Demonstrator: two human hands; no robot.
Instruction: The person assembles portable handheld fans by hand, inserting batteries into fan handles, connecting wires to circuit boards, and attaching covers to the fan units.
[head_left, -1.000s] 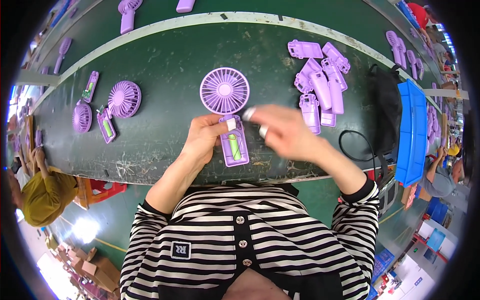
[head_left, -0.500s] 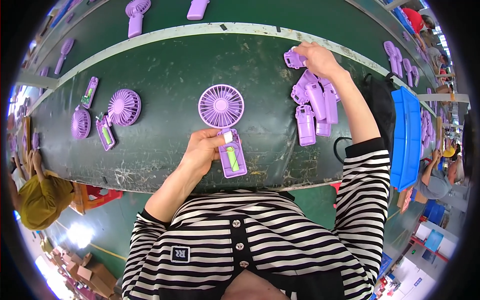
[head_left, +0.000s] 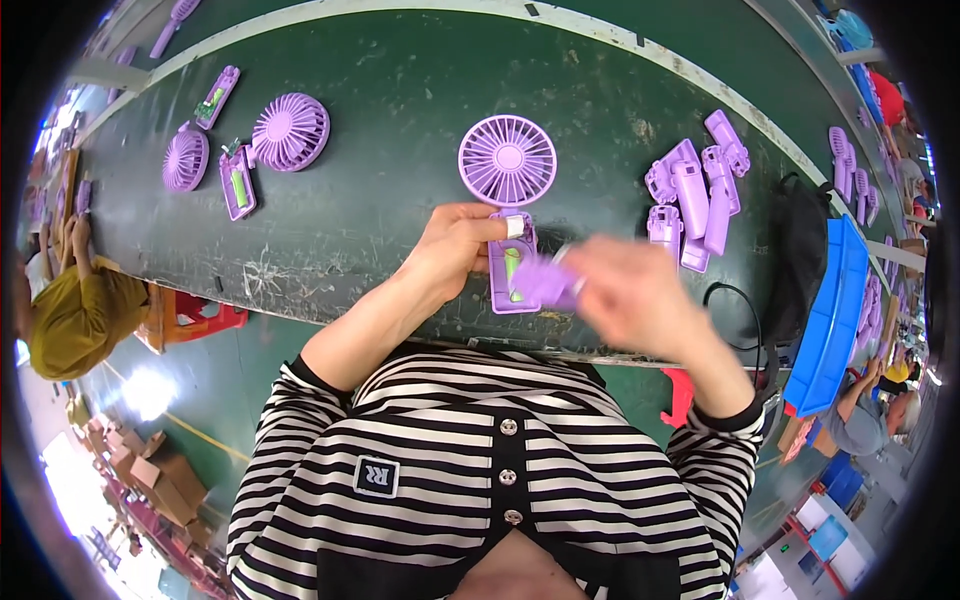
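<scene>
My left hand (head_left: 445, 250) is closed on a purple handheld fan (head_left: 508, 158), gripping it at the neck. A white wrap covers the thumb tip. The fan's handle lies open, showing a green battery (head_left: 514, 270) and a thin wire inside. My right hand (head_left: 640, 295), smeared by motion, holds a purple handle cover (head_left: 545, 284) just right of the open handle and partly over it. Whether the cover touches the handle I cannot tell. To the right lies a loose pile of purple handle covers (head_left: 690, 195).
Two more fans with opened handles (head_left: 290, 132) (head_left: 186, 160) lie at left on the green worktable (head_left: 390, 110). A black bag (head_left: 800, 250) and a blue bin (head_left: 828, 315) stand at the right edge. A person in a mustard top (head_left: 90, 315) sits at far left.
My right hand has come from the far end of the cover pile to the fan, bringing a handle cover. My left hand keeps its grip. The whole view has shifted.
</scene>
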